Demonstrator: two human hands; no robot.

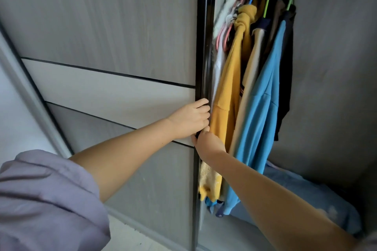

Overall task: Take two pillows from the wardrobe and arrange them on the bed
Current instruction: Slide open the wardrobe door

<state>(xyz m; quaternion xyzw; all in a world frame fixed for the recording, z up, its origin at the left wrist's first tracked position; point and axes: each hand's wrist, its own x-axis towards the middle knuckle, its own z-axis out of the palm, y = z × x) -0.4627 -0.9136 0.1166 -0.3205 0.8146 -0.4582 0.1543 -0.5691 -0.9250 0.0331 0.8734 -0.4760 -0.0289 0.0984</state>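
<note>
A grey sliding wardrobe door [114,32] with a black edge frame fills the left of the view. My left hand [191,118] curls its fingers around that black edge at about mid height. Just below it, my right hand [208,140] grips the same edge. The wardrobe stands partly open on the right. On its floor lies a blue pillow [302,193], partly hidden behind my right forearm and the hanging clothes. A second pillow is not visible.
Several garments hang on coloured hangers in the opening: a yellow top [230,91], a beige one [253,79], a blue shirt [263,112] and dark clothes [285,79]. The grey wardrobe wall [334,67] closes the right side. Pale floor [130,238] shows at the bottom.
</note>
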